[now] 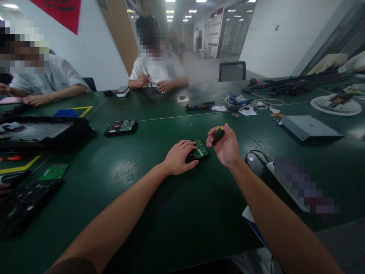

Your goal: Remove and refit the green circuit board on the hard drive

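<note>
A hard drive (201, 150) with a green circuit board facing up lies flat on the green table in front of me. My left hand (181, 156) grips it from the left, thumb along the near edge and fingers over the top. Just right of the drive, raised above the table, my right hand (226, 146) is closed around the dark handle of a screwdriver (219, 134) with a yellow end. Its shaft cannot be made out. The screwdriver is apart from the drive.
Another hard drive (121, 127) lies farther left, near a black tray-like casing (42, 133). To the right are a grey metal box (312, 127), a white power strip (288, 186) and tangled cables (242, 101). Two people sit across the table; one person's hands (155, 83) hold something thin.
</note>
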The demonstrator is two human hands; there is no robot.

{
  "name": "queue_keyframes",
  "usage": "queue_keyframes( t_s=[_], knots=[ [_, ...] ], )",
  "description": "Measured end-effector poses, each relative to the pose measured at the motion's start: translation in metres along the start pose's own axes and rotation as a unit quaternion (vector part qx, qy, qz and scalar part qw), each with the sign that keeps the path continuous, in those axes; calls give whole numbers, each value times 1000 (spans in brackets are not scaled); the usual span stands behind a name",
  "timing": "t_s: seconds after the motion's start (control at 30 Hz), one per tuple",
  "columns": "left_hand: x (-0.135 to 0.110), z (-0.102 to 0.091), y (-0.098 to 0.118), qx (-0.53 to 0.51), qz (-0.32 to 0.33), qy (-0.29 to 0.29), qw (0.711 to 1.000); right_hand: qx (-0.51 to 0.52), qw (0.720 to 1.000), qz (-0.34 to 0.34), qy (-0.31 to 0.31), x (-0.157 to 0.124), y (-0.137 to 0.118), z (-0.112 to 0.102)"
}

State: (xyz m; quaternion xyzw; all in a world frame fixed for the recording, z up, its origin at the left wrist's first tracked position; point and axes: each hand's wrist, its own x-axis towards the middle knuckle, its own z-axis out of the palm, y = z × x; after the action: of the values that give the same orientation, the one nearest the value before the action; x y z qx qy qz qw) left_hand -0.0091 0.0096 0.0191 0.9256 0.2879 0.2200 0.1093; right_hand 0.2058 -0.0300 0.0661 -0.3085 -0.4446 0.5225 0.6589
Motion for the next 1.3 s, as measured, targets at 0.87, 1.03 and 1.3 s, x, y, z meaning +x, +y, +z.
queue_keyframes(
  t_s=[0.87,1.03,1.3],
  knots=[
    [0,0,0,5,-4,-1,1000,16,1000,-12,10,-2,3,2],
    [0,0,1,3,-8,-2,1000,30,1000,5,-2,-2,1,1],
    [0,0,-1,1,1,2,1000,6,1000,-5,-11,-1,2,2]
  ],
)
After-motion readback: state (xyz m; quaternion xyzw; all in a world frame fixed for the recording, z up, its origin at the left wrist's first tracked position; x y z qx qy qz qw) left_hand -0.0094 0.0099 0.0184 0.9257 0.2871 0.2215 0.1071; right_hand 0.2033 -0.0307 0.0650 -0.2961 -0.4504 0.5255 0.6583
